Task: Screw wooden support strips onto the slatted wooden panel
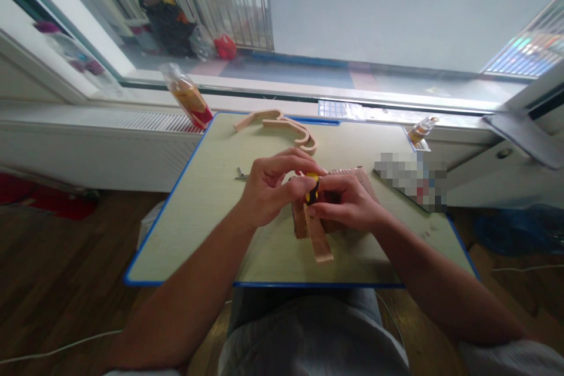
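Head cam: L hand (277, 187), R hand (348, 202) clamped on handle (313, 191); hooks (277, 124) behind, cardbd (300, 224) under.

The pale, blue-edged counter (189, 235) carries curved wooden pieces (288, 126) at its far side, small metal bits (241, 175) left of the middle, brown cardboard (300, 224) near the middle, and a blurred flat item (405, 182) at right.

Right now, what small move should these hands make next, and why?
Probably a slight twist of the yellow-and-black handle: the left hand and the right hand both have fingers at it, and it sits at the far end of the wooden strip.
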Motion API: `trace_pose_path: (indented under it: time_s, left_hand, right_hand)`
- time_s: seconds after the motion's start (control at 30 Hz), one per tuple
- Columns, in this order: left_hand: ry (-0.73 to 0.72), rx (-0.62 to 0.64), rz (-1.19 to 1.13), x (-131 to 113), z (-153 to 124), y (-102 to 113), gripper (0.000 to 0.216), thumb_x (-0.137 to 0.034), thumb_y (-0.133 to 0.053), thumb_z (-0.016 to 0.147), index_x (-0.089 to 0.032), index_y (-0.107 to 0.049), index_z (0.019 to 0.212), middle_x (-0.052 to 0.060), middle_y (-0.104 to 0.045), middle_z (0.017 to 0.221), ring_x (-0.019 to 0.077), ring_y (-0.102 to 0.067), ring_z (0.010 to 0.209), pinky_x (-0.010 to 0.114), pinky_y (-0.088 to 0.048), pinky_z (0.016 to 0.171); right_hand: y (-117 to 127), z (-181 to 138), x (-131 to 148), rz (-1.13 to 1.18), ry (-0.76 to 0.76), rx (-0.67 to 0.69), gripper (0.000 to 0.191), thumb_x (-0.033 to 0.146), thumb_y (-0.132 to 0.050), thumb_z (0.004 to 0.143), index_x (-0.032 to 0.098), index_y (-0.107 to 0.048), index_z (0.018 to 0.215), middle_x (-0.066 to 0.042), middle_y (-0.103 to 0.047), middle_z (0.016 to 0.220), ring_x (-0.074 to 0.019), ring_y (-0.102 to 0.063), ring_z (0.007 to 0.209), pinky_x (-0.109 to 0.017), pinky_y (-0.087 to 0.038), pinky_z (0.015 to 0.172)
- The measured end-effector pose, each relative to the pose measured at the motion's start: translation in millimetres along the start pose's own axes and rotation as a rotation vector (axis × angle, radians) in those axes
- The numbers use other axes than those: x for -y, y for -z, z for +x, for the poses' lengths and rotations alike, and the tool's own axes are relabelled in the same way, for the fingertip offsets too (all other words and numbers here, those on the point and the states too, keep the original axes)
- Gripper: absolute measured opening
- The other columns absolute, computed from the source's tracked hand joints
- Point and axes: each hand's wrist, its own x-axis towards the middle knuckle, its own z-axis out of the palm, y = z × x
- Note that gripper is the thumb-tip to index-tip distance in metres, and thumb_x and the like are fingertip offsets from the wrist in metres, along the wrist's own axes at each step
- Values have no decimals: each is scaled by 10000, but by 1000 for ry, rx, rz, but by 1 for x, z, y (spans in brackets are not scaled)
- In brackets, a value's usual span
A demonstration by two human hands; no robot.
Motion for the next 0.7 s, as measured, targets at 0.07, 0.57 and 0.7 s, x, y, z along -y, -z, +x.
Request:
trace_pose_path:
  time_s: [0.07, 0.57, 0.7]
  left_hand:
    - [1, -2, 1, 1, -1, 0, 179, -251, -828, 919, -275, -912, 1075, 72, -787, 1028, 214, -696, 957, 356, -564, 839]
    - [-90, -171, 85, 22, -2, -6, 361, -420, -1040, 717, -226, -800, 906, 54, -765, 997, 191, -676, 905, 295, -507, 694]
    - [-90, -150, 94, 19, 1, -3, 300, -399, -1033, 733, -233, -822, 870, 29, -730, 883, 163, -616, 796, 296, -466, 671]
  right_hand:
    - [-1, 0, 0, -3, -6, -4, 241, 360, -896, 896, 141, -804, 932, 33, -569, 741, -108, -471, 670, -250, -381, 575]
    - [-11, -6, 0, -55, -45, -84, 301, 380, -920, 825, 169, -706, 847, 45, -555, 726, -99, -449, 665, -249, -371, 578]
    - [-10, -5, -3, -62, -45, -47, 365, 456, -920, 807, 160, -725, 893, 61, -521, 702, -101, -449, 645, -246, -385, 556]
